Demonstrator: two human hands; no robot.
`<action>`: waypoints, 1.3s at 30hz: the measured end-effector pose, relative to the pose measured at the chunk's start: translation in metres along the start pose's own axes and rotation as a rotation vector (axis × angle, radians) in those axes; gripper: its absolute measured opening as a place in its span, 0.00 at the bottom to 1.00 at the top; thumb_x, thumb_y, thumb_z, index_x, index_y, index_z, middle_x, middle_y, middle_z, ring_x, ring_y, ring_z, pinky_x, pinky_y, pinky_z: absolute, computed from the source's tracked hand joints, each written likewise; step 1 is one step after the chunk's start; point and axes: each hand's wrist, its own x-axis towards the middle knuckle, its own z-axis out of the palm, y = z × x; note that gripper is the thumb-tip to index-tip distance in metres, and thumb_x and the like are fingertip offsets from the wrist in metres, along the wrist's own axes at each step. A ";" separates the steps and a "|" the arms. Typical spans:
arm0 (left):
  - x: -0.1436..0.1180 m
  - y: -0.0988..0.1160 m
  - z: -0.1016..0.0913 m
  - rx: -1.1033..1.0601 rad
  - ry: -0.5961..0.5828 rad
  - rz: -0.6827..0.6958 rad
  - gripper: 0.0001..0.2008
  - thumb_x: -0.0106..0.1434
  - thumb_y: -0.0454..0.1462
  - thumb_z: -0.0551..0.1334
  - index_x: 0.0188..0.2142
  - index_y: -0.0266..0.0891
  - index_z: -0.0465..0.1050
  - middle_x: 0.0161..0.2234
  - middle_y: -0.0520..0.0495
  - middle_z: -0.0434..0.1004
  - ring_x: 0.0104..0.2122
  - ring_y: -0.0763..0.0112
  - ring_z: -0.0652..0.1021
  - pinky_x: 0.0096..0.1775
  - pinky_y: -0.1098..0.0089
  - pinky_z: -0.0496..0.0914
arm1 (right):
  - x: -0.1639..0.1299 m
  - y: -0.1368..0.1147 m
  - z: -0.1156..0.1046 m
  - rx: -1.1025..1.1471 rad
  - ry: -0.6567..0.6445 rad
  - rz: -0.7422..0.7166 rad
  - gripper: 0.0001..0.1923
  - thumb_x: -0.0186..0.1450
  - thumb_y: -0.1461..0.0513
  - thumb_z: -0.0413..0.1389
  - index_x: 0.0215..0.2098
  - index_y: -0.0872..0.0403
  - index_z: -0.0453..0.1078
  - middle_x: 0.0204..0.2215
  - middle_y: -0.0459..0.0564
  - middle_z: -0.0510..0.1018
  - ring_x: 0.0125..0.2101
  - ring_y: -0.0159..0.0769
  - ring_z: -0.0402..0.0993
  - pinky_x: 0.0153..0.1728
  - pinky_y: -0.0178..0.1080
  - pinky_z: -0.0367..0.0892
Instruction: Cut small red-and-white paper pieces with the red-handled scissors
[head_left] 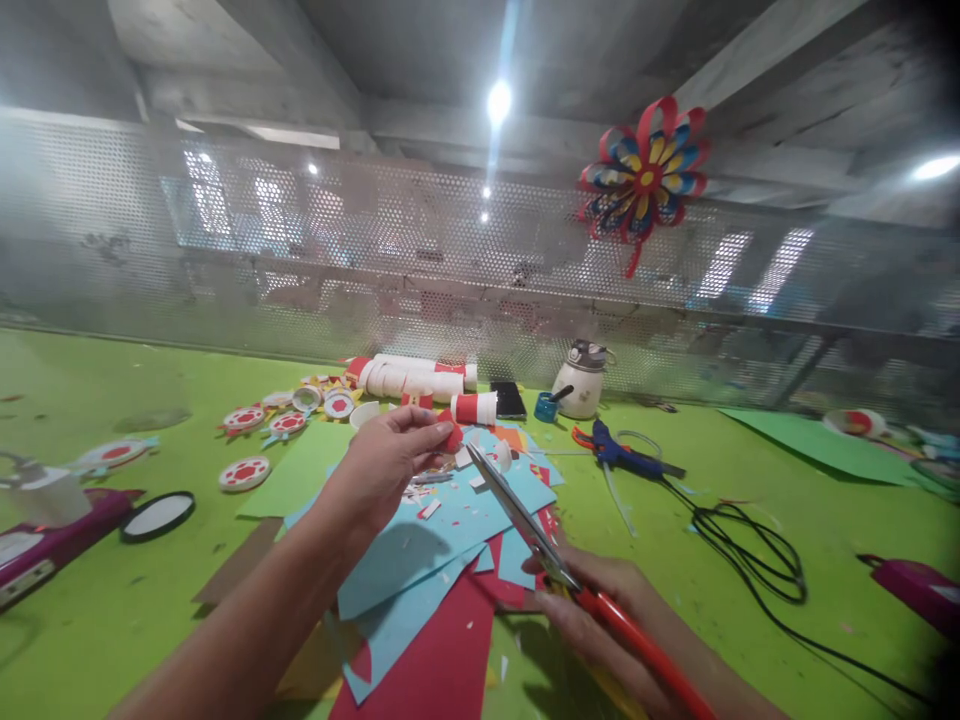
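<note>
The green table (112, 620) is carrying most of the scene, with a heap of blue and red paper sheets (442, 560) lying at its middle. Beyond the heap, white and red paper rolls (420, 378) and several finished round red-and-white pieces (245, 473) are sitting, which suggests much of the work is done, while the uncut sheets suggest more is left. The right hand (600, 610) is gripping the red-handled scissors (525, 520), blades slightly parted and pointing at a small red paper scrap (452, 437). The left hand (390, 465) is pinching that scrap between fingertips, above the heap. The right wrist is running out of frame, and the scrap's shape is hard to make out.
</note>
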 end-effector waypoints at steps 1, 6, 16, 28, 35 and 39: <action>0.000 0.000 0.000 0.000 -0.008 -0.015 0.10 0.46 0.32 0.69 0.24 0.34 0.68 0.22 0.51 0.74 0.24 0.76 0.74 0.28 0.75 0.67 | 0.000 0.000 0.000 -0.003 -0.028 0.010 0.13 0.67 0.56 0.49 0.36 0.55 0.72 0.26 0.47 0.76 0.25 0.34 0.70 0.25 0.32 0.67; -0.002 0.001 0.000 0.003 -0.023 -0.058 0.08 0.49 0.32 0.68 0.24 0.34 0.68 0.23 0.48 0.75 0.24 0.76 0.74 0.28 0.75 0.66 | 0.001 -0.001 0.001 -0.036 -0.085 0.044 0.14 0.67 0.55 0.48 0.32 0.55 0.69 0.23 0.45 0.71 0.23 0.32 0.64 0.24 0.32 0.63; -0.004 0.006 0.000 -0.047 -0.056 -0.049 0.08 0.49 0.30 0.67 0.22 0.34 0.68 0.21 0.50 0.74 0.23 0.78 0.72 0.25 0.76 0.62 | -0.002 0.001 0.005 -0.055 -0.043 0.007 0.14 0.66 0.55 0.46 0.33 0.55 0.69 0.23 0.46 0.70 0.22 0.32 0.62 0.22 0.33 0.58; -0.007 0.005 0.002 -0.059 -0.079 -0.020 0.09 0.48 0.30 0.68 0.23 0.34 0.67 0.21 0.51 0.74 0.23 0.77 0.73 0.27 0.75 0.65 | -0.004 0.000 0.003 -0.056 -0.064 -0.010 0.14 0.67 0.57 0.44 0.35 0.55 0.68 0.23 0.46 0.70 0.23 0.34 0.63 0.23 0.34 0.60; -0.008 0.006 0.005 -0.027 -0.071 -0.002 0.09 0.47 0.31 0.69 0.23 0.35 0.68 0.21 0.51 0.74 0.22 0.77 0.72 0.27 0.75 0.65 | -0.003 0.000 0.004 -0.061 -0.056 0.003 0.14 0.66 0.55 0.45 0.31 0.55 0.66 0.22 0.44 0.66 0.22 0.32 0.60 0.22 0.33 0.58; -0.008 0.006 0.005 -0.021 -0.056 0.000 0.09 0.47 0.31 0.69 0.23 0.35 0.68 0.21 0.50 0.74 0.22 0.77 0.72 0.27 0.74 0.65 | -0.003 0.000 0.005 -0.049 -0.047 0.007 0.15 0.66 0.55 0.45 0.32 0.55 0.67 0.21 0.44 0.65 0.21 0.32 0.59 0.22 0.34 0.57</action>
